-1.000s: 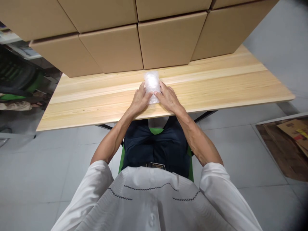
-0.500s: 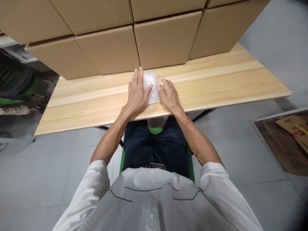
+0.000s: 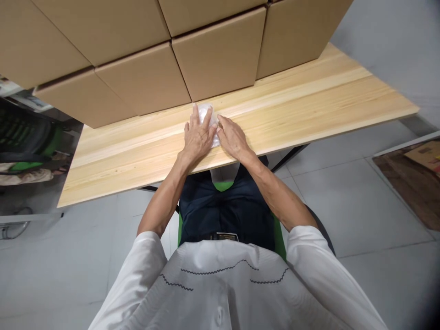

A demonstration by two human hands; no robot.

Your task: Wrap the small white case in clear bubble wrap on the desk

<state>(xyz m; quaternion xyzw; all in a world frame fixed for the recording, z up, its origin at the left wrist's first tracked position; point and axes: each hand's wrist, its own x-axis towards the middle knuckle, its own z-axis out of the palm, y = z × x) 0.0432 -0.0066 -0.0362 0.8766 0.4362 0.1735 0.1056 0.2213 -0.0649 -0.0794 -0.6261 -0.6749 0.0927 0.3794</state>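
A small packet of clear, crinkled plastic that looks like bubble wrap (image 3: 202, 111) lies flat on the wooden table (image 3: 309, 107). Over it rests my left hand (image 3: 198, 136), palm down with fingers spread, covering much of the packet. My right hand (image 3: 233, 137) is at the packet's right edge, its fingers bent and the thumb and forefinger close together on the plastic. Whatever is inside the packet, or between those two fingertips, is hidden.
Stacked cardboard boxes (image 3: 220, 55) stand along the table's far side, just beyond my fingertips. The table's front edge runs close to my wrists. A dark chair (image 3: 24, 123) is at the left, and flattened cardboard (image 3: 409, 183) lies on the floor at the right.
My right hand has moved left, closer to my left hand. My left hand has shifted further over the packet, so less plastic shows. The view has turned slightly.
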